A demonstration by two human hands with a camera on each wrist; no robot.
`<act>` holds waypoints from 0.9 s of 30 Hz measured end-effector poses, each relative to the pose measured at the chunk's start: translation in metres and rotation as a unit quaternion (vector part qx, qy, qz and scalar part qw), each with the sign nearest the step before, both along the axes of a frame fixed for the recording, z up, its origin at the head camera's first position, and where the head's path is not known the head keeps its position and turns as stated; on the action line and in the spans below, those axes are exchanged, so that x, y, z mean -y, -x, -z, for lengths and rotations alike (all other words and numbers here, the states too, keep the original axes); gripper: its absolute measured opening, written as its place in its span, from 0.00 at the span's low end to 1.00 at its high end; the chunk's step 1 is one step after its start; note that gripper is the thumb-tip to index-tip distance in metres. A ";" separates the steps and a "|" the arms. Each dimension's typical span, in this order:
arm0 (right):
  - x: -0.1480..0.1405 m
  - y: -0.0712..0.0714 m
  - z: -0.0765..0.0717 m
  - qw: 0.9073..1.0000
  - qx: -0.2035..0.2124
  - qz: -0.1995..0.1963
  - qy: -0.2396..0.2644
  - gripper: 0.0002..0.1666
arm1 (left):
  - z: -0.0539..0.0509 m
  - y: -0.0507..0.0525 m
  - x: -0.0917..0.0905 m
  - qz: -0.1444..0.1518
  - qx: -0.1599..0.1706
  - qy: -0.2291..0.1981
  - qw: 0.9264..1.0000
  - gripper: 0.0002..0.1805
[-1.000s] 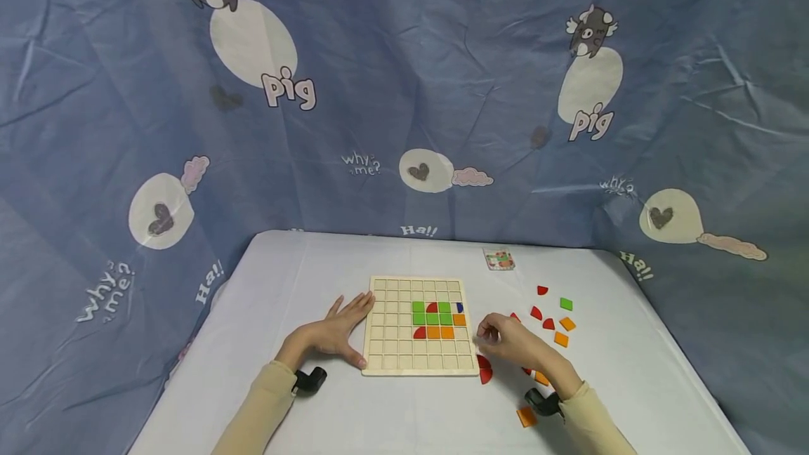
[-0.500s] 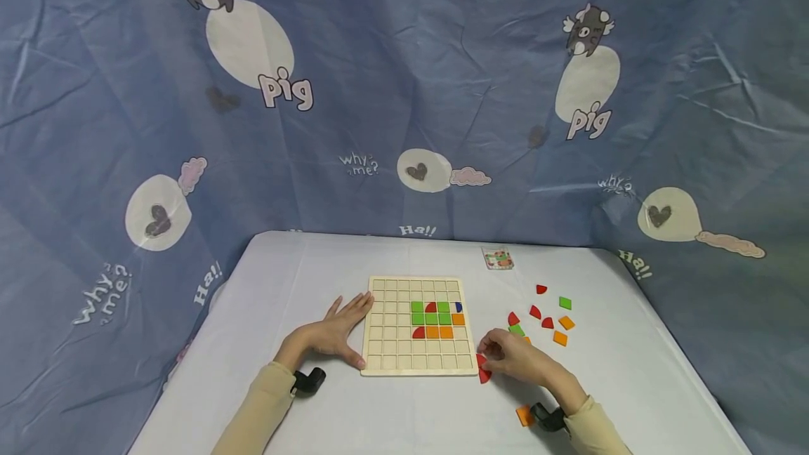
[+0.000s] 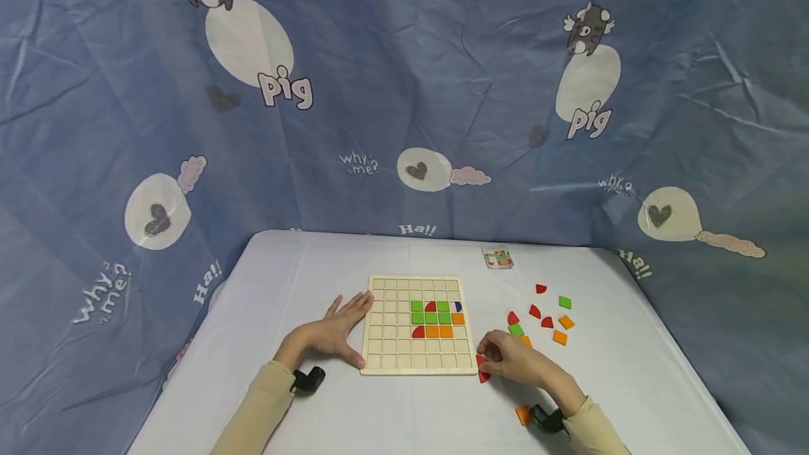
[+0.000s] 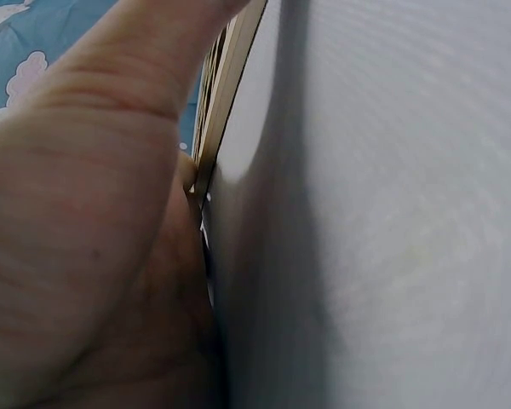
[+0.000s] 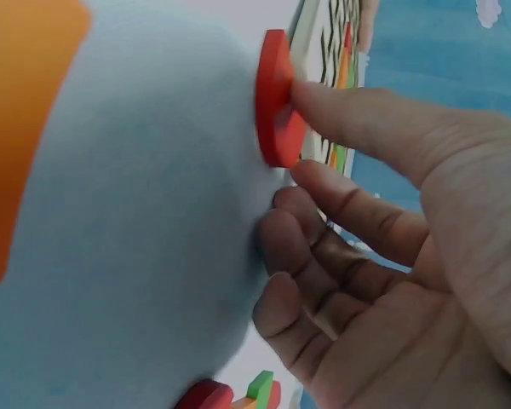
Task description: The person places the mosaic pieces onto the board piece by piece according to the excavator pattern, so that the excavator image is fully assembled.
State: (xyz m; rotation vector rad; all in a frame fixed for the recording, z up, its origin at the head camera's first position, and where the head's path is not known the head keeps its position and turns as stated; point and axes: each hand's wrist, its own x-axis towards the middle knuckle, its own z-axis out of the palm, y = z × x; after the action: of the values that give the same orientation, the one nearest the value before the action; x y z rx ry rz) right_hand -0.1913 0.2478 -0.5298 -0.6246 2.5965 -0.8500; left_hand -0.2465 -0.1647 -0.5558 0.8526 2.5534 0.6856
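Touching the left edge of a wooden grid board [image 3: 390, 351], a person's left hand [image 3: 335, 332] spreads its thumb and fingers wide in my head view. The board lies flat on the white desk [image 3: 316, 413], with green, red, orange and blue-and-white tiles [image 3: 431, 318] in some cells. I see the right hand [image 3: 515, 355] at the board's right edge, over red pieces [image 3: 484, 376] lying beside it. Farther right, loose pieces [image 3: 560, 338] are scattered; a picture card [image 3: 498, 258] lies farther back, before a blue printed cloth [image 3: 493, 83].

In my left wrist view, the left hand looms large beside the board's thin edge.

In my right wrist view, the thumb touches the red pieces, the index fingertip close by; I cannot tell whether they pinch one. An orange piece [image 5: 25, 111] shows at the picture's edge.
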 end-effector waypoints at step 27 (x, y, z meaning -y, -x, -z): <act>-0.005 0.001 0.004 0.999 -0.003 0.041 -0.013 0.12 | -0.001 -0.001 -0.002 -0.006 0.007 -0.007 1.000 0.74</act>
State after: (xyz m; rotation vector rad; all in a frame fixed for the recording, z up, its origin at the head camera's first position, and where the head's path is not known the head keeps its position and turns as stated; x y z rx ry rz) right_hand -0.1921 0.2524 -0.5338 -0.5174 2.6493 -0.8381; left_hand -0.2457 -0.1632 -0.5552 0.8336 2.5464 0.7108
